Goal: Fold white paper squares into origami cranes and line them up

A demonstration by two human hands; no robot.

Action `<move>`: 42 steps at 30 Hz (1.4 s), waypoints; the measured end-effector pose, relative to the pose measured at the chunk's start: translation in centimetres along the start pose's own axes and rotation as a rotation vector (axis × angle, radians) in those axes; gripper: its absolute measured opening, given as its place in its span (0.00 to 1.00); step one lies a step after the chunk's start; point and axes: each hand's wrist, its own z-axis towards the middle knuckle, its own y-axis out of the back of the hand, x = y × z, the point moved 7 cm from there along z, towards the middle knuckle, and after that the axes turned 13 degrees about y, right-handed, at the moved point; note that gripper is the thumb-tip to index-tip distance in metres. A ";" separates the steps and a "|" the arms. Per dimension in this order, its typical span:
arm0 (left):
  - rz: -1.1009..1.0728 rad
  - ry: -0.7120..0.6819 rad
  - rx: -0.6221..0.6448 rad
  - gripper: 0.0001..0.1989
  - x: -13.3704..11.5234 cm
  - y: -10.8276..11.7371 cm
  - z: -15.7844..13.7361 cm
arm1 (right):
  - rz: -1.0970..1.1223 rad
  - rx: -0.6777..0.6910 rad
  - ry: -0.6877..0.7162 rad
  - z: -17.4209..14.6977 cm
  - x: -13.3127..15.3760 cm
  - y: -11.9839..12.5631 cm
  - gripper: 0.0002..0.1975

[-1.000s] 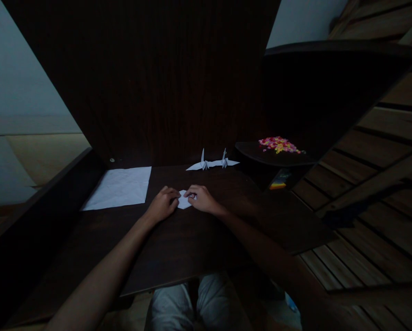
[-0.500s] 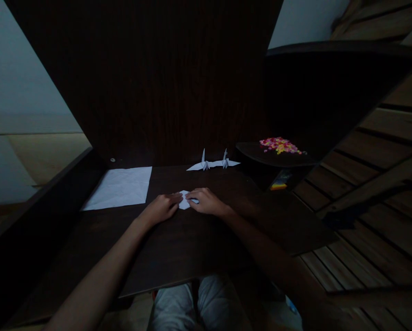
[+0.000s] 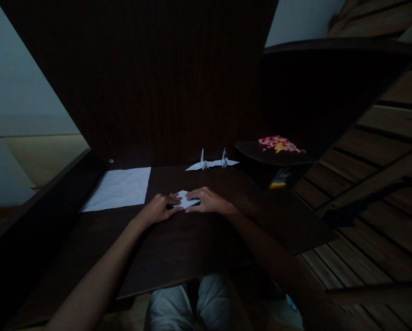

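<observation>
A small folded white paper lies on the dark desk between my two hands. My left hand holds its left side, fingers on top and thumb at the near edge. On the other side, my right hand grips it the same way, with fingertips across its upper face. The fingers cover part of the paper, so its full outline is hidden. Beyond the hands stand two white paper cranes in a row, close to the back panel.
A creased white paper sheet lies flat at the left by the raised side board. On the right, a corner shelf carries a heap of pink, red and yellow bits. Below it is a small yellow-edged item.
Both thumbs have come to the paper's near edge, and my fingers have shifted on its top. More of the paper's right side shows. The cranes and sheet stay in place.
</observation>
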 end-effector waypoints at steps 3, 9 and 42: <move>-0.005 -0.006 0.004 0.16 -0.2 0.1 0.0 | -0.007 -0.008 0.008 0.1 0.0 0.0 0.19; 0.011 -0.024 -0.002 0.15 -0.5 0.3 -0.1 | -0.045 -0.030 0.056 0.1 -0.1 -0.2 0.15; 0.009 0.009 0.039 0.18 0.0 0.4 0.0 | -0.104 0.047 0.092 0.1 -0.2 -0.4 0.13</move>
